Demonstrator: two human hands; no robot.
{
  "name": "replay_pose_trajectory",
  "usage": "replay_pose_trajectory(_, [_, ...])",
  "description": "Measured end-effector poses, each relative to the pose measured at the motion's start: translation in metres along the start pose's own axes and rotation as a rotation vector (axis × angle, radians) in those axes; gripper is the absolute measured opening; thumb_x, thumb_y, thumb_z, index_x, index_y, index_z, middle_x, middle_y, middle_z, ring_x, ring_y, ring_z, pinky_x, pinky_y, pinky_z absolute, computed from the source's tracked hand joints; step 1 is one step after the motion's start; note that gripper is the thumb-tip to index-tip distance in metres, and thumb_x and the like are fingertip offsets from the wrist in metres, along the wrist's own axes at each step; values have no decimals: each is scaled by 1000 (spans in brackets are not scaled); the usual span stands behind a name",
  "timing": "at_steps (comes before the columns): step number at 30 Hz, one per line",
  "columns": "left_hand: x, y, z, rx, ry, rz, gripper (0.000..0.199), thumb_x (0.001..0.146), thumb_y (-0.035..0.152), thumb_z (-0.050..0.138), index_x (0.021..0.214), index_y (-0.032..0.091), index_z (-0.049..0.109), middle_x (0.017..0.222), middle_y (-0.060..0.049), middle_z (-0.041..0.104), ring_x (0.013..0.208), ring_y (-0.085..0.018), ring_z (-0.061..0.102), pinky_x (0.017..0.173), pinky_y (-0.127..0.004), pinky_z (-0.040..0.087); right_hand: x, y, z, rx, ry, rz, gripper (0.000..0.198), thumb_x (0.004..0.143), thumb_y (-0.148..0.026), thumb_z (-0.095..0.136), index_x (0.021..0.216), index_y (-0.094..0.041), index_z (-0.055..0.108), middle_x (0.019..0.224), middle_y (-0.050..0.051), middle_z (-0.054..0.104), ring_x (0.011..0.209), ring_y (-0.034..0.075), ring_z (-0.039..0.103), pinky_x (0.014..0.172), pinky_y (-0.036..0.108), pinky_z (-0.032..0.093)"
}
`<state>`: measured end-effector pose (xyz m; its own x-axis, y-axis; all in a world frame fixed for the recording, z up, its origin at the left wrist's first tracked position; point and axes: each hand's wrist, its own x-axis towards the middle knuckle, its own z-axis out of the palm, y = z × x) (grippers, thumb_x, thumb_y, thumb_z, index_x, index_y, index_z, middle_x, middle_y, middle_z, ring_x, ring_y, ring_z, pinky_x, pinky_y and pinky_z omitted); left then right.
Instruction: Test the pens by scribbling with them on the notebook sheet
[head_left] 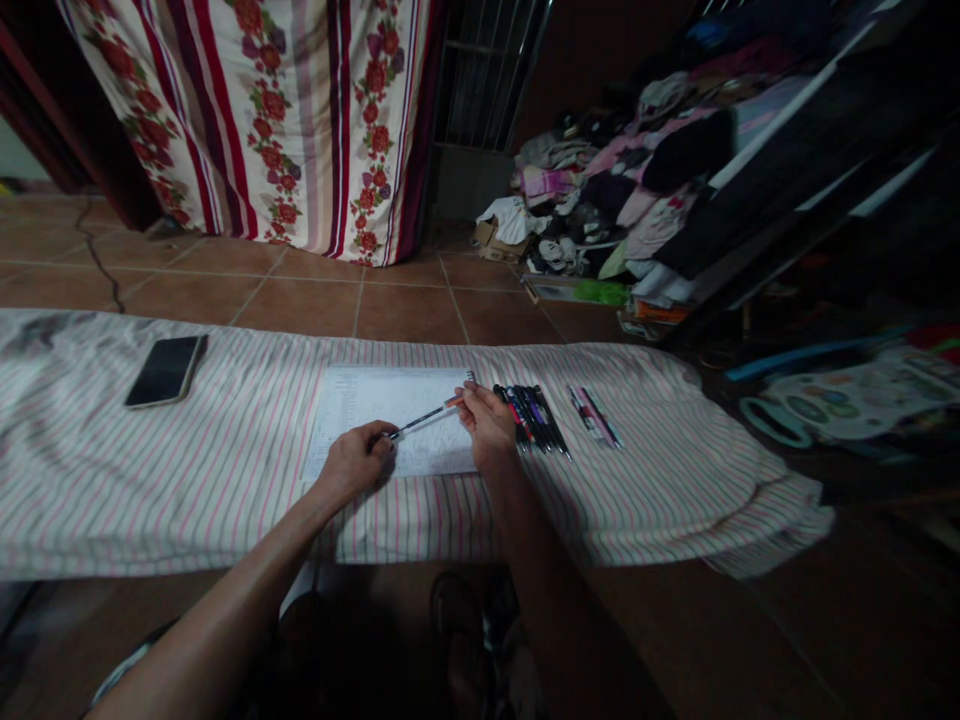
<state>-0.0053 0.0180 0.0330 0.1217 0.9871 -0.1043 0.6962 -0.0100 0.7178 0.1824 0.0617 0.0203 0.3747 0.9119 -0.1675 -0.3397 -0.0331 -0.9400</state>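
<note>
Above a sheet of paper with faint print (427, 452), a thin pen refill (424, 418) stretches between my two hands, dark along its length with an orange part at the right end. My left hand (354, 462) pinches its lower left end, where a small dark tip shows. Fingers of my right hand (486, 420) are closed on the orange end. Just right of that hand lies a row of several dark pens (536, 420). Farther right is a smaller group of pink and white pens (594, 416). What the fingertips cover is hidden.
A striped cloth (247, 450) covers the long low surface. On its left lies a phone (166, 371), screen dark. Beyond are a tiled floor (315, 295), a floral curtain (315, 120) and a heap of clothes (600, 200). A sandalled foot (461, 640) shows below.
</note>
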Motion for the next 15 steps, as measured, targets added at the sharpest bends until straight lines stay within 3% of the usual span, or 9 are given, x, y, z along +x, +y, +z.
replay_pose_trajectory(7, [2,-7,2,1,19,13,31,80,21,44,103,20,65,86,-4,70,80,-19,62,70,-28,45,6,4,-4,-48,27,-56,32,59,-39,71,84,-20,62,87,5,68,67,13,62,52,22,43])
replay_pose_trajectory(15, [4,-11,4,-77,41,-30,30,78,24,46,102,19,65,88,-5,71,82,-19,63,73,-28,46,7,2,-6,23,55,-15,32,56,-37,73,80,-19,62,82,3,67,61,10,58,50,21,43])
